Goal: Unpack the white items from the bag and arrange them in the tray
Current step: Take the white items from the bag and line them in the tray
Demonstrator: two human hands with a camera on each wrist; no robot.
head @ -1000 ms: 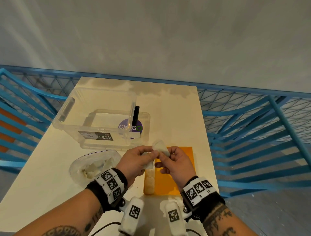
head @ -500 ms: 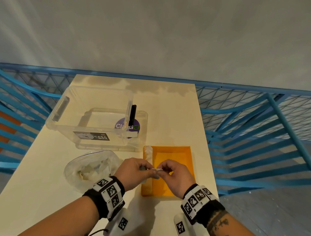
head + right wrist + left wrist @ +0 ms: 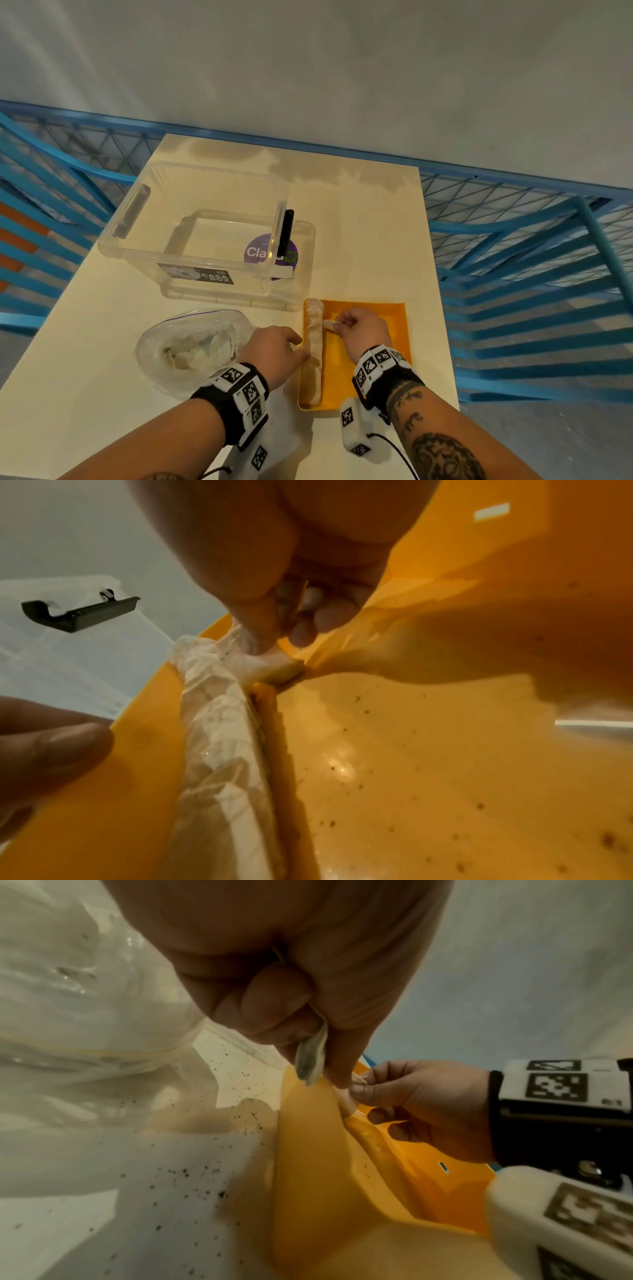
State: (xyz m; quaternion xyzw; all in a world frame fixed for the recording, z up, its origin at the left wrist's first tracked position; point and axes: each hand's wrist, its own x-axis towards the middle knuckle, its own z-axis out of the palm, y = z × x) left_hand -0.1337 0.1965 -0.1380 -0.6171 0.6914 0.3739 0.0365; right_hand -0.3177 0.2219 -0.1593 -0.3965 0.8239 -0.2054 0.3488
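Note:
An orange tray point(image 3: 387, 363) lies at the table's near right, with a row of white items point(image 3: 314, 346) along its left wall. My right hand point(image 3: 334, 323) is inside the tray and pinches a white item point(image 3: 328, 324) point(image 3: 267, 666) low over the tray floor, against the far part of the row point(image 3: 219, 737). Just outside the tray's left rim, my left hand point(image 3: 298, 346) has its fingers curled and pinches a thin white piece point(image 3: 310, 1056). The clear bag point(image 3: 195, 346) lies left of that hand, with several white items inside.
A clear plastic box point(image 3: 205, 233) with a black latch point(image 3: 286, 231) stands on its lid behind the tray and bag. The cream table point(image 3: 370, 222) ends just right of the tray. Blue railings point(image 3: 513, 240) run along both sides.
Both hands came down from in front of me, where they held a white item together. The right hand carried an item into the tray; the left hand went to the tray's left rim.

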